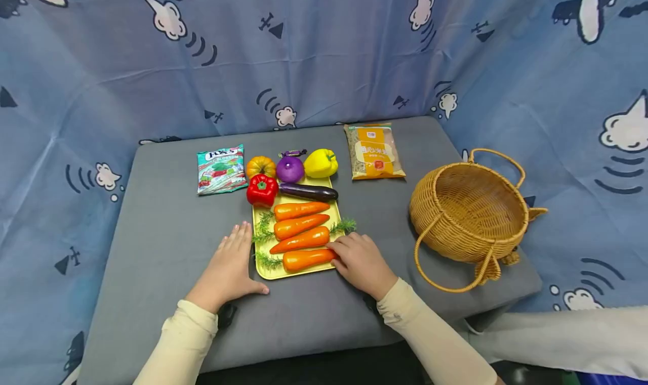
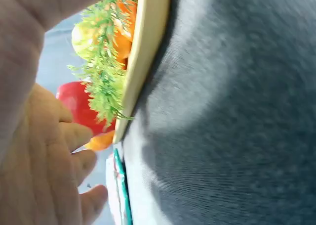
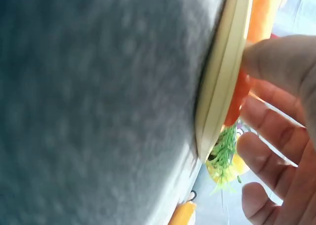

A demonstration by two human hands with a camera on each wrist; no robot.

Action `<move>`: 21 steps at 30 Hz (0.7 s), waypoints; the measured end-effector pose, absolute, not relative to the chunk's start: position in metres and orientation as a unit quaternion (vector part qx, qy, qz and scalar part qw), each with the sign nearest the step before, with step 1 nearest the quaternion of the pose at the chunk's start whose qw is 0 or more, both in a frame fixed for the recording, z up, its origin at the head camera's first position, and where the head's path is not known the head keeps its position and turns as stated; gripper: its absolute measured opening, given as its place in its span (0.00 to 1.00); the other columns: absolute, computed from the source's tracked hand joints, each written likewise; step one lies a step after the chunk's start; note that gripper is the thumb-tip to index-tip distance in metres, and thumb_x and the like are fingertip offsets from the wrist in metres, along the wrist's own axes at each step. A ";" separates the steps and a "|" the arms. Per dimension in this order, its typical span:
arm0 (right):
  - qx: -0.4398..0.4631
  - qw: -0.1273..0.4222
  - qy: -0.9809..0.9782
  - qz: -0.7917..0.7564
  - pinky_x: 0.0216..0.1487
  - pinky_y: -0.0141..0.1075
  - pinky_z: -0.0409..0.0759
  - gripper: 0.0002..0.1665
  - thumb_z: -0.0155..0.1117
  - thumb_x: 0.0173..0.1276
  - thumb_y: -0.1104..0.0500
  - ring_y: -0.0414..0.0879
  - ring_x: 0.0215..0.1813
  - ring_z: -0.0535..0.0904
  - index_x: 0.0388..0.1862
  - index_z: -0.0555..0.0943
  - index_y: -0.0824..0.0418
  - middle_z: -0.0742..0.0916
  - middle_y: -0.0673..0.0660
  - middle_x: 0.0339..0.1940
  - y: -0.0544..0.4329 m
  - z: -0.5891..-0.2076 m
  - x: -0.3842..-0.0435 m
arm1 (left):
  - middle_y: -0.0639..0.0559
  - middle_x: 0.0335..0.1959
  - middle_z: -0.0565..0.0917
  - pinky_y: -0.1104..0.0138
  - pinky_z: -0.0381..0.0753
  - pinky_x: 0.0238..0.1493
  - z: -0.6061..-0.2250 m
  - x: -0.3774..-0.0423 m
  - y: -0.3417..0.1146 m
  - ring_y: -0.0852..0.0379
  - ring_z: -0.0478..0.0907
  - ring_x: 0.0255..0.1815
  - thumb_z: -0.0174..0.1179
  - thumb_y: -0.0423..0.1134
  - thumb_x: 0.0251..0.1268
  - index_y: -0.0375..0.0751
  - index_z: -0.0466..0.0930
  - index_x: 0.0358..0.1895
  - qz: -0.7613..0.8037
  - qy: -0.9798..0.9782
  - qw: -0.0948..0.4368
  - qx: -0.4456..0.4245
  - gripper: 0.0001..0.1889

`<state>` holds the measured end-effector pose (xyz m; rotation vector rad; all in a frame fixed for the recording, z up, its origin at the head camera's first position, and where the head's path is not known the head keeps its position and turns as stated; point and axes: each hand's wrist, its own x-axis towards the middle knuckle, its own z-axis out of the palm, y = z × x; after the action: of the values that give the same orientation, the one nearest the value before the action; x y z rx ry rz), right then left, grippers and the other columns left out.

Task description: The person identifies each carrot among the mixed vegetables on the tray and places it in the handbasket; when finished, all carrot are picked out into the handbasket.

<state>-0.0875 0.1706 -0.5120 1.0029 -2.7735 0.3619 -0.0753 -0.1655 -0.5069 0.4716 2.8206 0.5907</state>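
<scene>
A yellow tray [image 1: 298, 273] holds several orange carrots with green tops and a dark eggplant [image 1: 309, 192]. At its near right corner my right hand [image 1: 365, 263] pinches the end of the nearest carrot [image 1: 307, 259] between thumb and index finger. In the right wrist view the thumb [image 3: 276, 62] lies over the tray's rim, the other fingers loosely bent. My left hand [image 1: 230, 269] rests on the table beside the tray's left edge, fingers straight and holding nothing. Above those fingers sits a red bell pepper [image 1: 262, 191] at the tray's far left corner.
Behind the tray lie an orange pumpkin [image 1: 260, 166], a purple onion [image 1: 290, 170], a yellow pepper [image 1: 321, 164] and a purple-wrapped candy [image 1: 293, 153]. A candy bag [image 1: 221, 170] is at left, a grain bag [image 1: 376, 151] at right. A wicker basket [image 1: 450, 227] stands on the table's right side.
</scene>
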 end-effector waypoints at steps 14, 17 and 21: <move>0.351 0.095 -0.925 0.107 0.39 0.41 0.74 0.14 0.77 0.72 0.52 0.49 0.47 0.82 0.52 0.92 0.55 0.90 0.52 0.47 0.180 -0.506 -0.089 | 0.26 0.85 0.45 0.37 0.55 0.79 -0.516 -0.068 -0.169 0.28 0.49 0.84 0.88 0.60 0.40 0.22 0.39 0.84 0.234 0.950 0.141 0.152 0.80; 0.347 0.097 -0.927 0.101 0.39 0.40 0.74 0.13 0.77 0.72 0.51 0.48 0.46 0.81 0.52 0.92 0.55 0.90 0.51 0.47 0.183 -0.498 -0.085 | 0.26 0.85 0.46 0.37 0.56 0.79 -0.514 -0.068 -0.167 0.28 0.50 0.84 0.89 0.60 0.40 0.22 0.40 0.84 0.234 0.950 0.141 0.153 0.80; 0.346 0.115 -0.926 0.097 0.40 0.41 0.76 0.14 0.77 0.73 0.50 0.49 0.46 0.82 0.51 0.92 0.55 0.90 0.52 0.47 0.190 -0.480 -0.079 | 0.26 0.85 0.47 0.36 0.56 0.78 -0.512 -0.069 -0.165 0.28 0.51 0.84 0.89 0.60 0.39 0.22 0.40 0.84 0.233 0.949 0.141 0.156 0.80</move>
<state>-0.0793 0.1900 -0.4800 1.0146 -2.7147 0.2839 -0.0693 -0.1652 -0.5121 0.4507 2.7422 0.6737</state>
